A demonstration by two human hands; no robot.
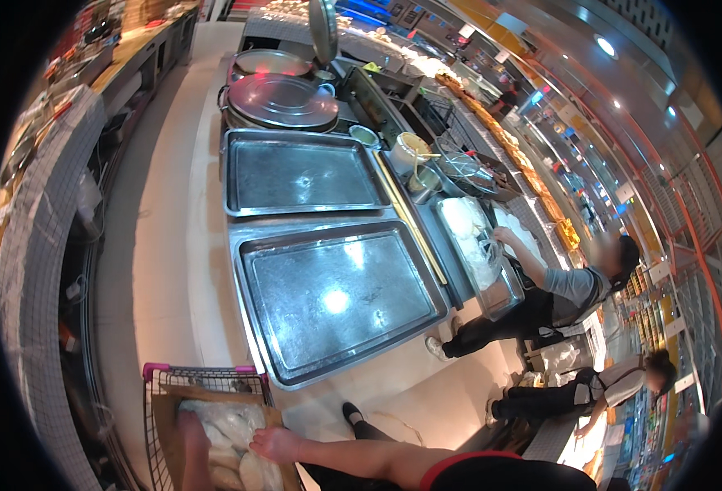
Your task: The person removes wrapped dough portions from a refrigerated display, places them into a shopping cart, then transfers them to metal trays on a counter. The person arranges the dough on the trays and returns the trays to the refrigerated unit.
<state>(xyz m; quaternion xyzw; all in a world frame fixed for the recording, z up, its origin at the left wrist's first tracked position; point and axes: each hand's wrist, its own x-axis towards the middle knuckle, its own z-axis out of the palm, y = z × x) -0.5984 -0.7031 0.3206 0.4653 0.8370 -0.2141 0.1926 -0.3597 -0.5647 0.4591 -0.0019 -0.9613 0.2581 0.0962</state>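
At the lower left, a cardboard box sits in a shopping cart with purple corner pieces. Inside it, a clear plastic bag holds several pale, flat dough-like pieces. My left hand is blurred at the left side of the bag, and its fingers are not clear. On the opposite side, my right hand curls its fingers on the bag beside the box edge. Two shallow metal baking trays, the nearer tray and the farther tray, lie side by side on the metal counter beyond the cart.
Past the trays stand round pans with a metal lid. A wooden stick, a white bucket and a tub of white dough line the counter's right. One person reaches into the tub; another person stands nearer the lower right.
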